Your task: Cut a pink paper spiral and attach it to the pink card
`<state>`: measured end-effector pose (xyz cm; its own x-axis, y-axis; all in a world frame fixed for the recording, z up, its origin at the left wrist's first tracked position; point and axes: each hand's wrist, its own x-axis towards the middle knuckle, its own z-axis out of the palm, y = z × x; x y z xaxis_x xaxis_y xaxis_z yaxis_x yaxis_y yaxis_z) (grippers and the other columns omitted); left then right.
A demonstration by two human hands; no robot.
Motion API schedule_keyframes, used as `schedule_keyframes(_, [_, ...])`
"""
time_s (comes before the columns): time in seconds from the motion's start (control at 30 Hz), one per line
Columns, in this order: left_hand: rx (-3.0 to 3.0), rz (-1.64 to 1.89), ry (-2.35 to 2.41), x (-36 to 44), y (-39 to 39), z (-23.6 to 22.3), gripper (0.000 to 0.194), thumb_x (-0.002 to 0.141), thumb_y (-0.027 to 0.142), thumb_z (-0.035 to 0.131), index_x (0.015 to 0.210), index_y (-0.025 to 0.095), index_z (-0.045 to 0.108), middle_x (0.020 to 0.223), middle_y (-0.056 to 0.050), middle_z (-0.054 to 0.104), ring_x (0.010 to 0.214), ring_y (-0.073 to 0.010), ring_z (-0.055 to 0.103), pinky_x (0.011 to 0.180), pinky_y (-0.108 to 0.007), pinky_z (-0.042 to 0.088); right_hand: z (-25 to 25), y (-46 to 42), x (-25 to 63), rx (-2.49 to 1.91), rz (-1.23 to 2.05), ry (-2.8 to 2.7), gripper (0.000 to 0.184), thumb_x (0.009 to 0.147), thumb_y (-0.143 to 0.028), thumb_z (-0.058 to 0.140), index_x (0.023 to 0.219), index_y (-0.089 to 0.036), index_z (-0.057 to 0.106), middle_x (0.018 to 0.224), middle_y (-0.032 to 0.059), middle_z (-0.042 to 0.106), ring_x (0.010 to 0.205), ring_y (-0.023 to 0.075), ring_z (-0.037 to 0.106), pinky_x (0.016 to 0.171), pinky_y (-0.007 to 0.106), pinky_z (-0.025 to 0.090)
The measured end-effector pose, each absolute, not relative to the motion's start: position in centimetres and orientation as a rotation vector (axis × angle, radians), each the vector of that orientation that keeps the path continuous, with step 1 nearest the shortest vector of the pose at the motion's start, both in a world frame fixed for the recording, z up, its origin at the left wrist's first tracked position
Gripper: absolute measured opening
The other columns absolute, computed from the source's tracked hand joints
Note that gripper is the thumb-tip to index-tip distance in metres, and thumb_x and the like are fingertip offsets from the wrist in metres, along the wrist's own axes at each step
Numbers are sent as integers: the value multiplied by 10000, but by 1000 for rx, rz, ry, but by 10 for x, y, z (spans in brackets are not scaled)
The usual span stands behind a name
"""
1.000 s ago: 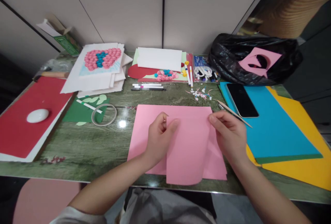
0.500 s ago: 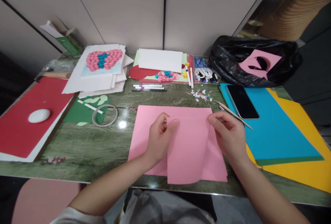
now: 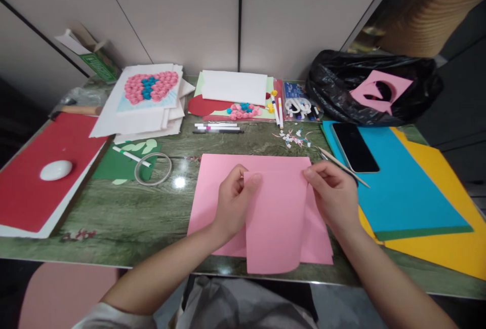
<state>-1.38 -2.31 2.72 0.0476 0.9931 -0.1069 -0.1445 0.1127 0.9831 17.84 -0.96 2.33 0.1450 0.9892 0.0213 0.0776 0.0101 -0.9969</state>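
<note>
The left hand and right hand pinch a pink sheet by its top corners, above wider pink paper on the counter; the green box bears print too blurred to read

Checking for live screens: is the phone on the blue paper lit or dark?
Dark. The phone lies screen up, its face plain black with no lit display; whether it is powered, I cannot tell.

Left hand pinching | right hand pinching | 2 bare forearms angled inward
</note>
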Motion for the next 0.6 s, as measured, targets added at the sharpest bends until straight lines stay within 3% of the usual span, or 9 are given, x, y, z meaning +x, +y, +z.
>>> schedule_keyframes(0.2, [1018, 1150, 1129, -14, -24, 25, 310, 829, 390, 556, 689, 199, 356, 571, 67, 268, 494, -67, 278, 464, -221, 210, 27, -8, 177, -1286, 1116, -1260, 53, 760, -286, 663, 751, -234, 667, 742, -8, 619, 689, 134, 533, 620, 252, 399])
schedule_keyframes(0.6, [1028, 1093, 1115, -10, -26, 26, 326, 817, 400, 564, 672, 198, 353, 570, 65, 286, 503, -75, 293, 462, -217, 238, 26, -12, 175, -1301, 1126, -1228, 85, 727, -230, 665, 647, -210, 644, 640, -10, 593, 626, 139, 502, 589, 262, 375])
